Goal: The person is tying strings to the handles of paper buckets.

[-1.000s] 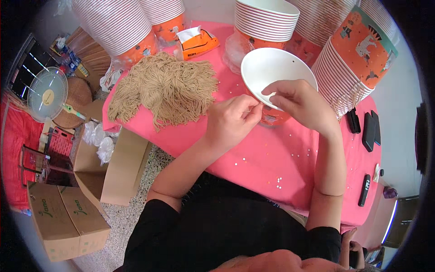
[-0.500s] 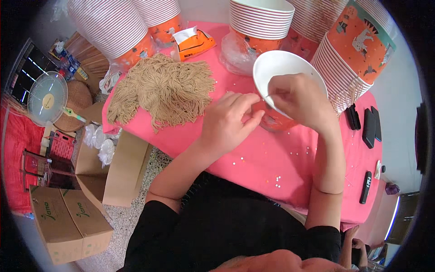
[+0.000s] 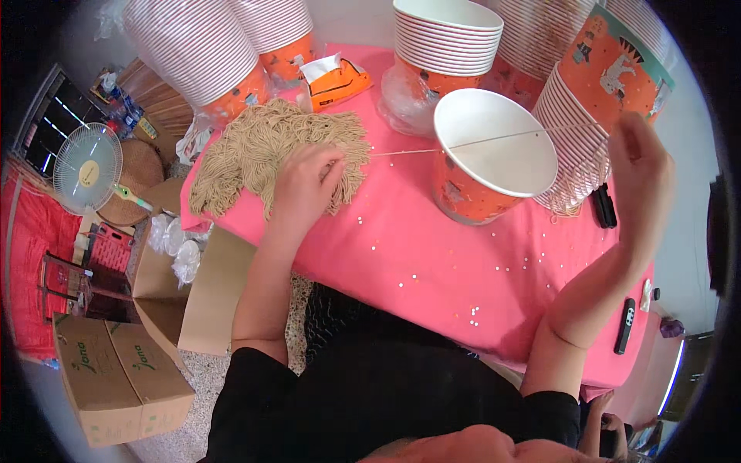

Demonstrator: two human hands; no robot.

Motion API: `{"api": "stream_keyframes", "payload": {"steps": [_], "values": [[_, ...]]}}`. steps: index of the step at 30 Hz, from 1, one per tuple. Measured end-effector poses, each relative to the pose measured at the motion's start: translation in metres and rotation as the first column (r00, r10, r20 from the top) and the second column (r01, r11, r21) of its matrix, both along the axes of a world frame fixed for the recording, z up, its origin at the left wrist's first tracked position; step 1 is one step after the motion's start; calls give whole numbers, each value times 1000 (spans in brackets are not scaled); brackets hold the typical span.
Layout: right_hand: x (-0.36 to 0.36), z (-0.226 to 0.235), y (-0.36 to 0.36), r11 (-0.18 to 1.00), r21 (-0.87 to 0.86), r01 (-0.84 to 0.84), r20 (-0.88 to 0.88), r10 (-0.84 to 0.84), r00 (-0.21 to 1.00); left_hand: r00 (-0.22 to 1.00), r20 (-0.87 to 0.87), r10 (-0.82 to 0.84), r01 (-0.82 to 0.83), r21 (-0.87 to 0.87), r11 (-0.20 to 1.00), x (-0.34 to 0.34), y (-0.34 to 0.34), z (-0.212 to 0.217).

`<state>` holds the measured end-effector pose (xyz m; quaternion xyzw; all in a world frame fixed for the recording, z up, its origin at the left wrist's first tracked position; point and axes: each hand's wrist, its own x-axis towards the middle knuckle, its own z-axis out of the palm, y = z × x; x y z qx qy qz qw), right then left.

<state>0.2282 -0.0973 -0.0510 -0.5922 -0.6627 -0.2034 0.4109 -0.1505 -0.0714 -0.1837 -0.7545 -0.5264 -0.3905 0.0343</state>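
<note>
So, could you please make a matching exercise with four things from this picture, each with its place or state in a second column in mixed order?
Things:
1. left hand
2. right hand
3. single paper bucket
4. electric fan

Places or states:
a. stands on the pink table, open side up
b. raised, pulling a thin string tight
c. on the floor, to the person's left
d. rests on the pile of tan strings

Pairs: 1-d, 2-b, 3-a, 4-c

String pile (image 3: 278, 150) left — cup (image 3: 494, 158) right.
</note>
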Motion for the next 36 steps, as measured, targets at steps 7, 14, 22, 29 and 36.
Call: {"api": "stream_keyframes", "payload": {"steps": [7, 14, 22, 29, 36], "values": [[45, 5, 0, 986, 62, 154, -184, -141, 973, 984, 113, -139, 134, 54, 990, 12, -13, 26], [69, 9, 3, 875, -73, 479, 43, -477, 878, 376, 848, -375, 859, -167, 483, 46, -39, 47], [4, -5, -10, 974, -43, -223, -16, 222, 975, 246, 906, -344, 957, -170, 237, 67, -42, 38], [-50, -30, 19, 553, -695, -460, -72, 582, 810, 739, 502, -449, 568, -107, 816, 77, -45, 37], [-39, -26, 25, 457, -787, -415, -95, 575, 813, 676, 557, -482, 477, 168, 863, 77, -20, 31]]}}
